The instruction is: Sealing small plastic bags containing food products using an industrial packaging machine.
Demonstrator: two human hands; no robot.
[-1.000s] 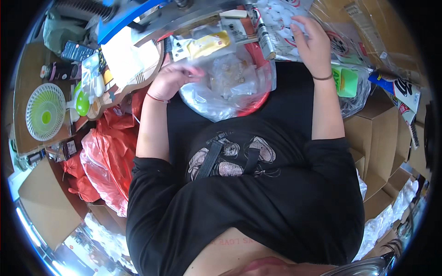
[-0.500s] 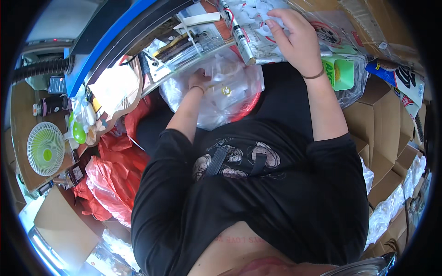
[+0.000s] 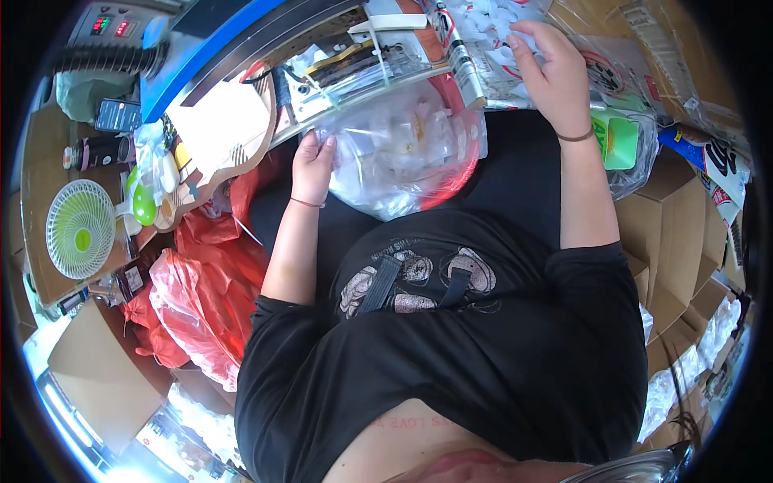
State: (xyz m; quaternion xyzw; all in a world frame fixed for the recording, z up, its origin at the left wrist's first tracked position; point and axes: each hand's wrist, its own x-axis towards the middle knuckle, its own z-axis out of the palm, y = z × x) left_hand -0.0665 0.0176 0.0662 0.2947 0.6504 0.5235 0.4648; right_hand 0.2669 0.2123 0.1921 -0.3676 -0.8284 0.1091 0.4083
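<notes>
My left hand (image 3: pixel 312 166) grips the edge of a clear plastic bag (image 3: pixel 398 153) that lies in a red basin (image 3: pixel 455 173) on my lap. The bag holds several small pale pieces. My right hand (image 3: pixel 549 66) rests farther off on a heap of small white packets (image 3: pixel 491 24) in a box on the worktop, its fingers curled around some of them. Whether it holds one is hidden by the fingers. A clear flat tray with small parts (image 3: pixel 354 72) sits between the two hands.
Red plastic bags (image 3: pixel 201 282) pile up at my left. A small green fan (image 3: pixel 79 229) and a phone (image 3: pixel 117 115) sit on a wooden shelf at far left. Cardboard boxes (image 3: pixel 676 233) stand at my right. A green packet (image 3: pixel 616 141) lies near my right forearm.
My left hand slid from the top of the bag down to its left edge. My right hand stayed on the white packets. The view tilted, so the worktop shifted up and right.
</notes>
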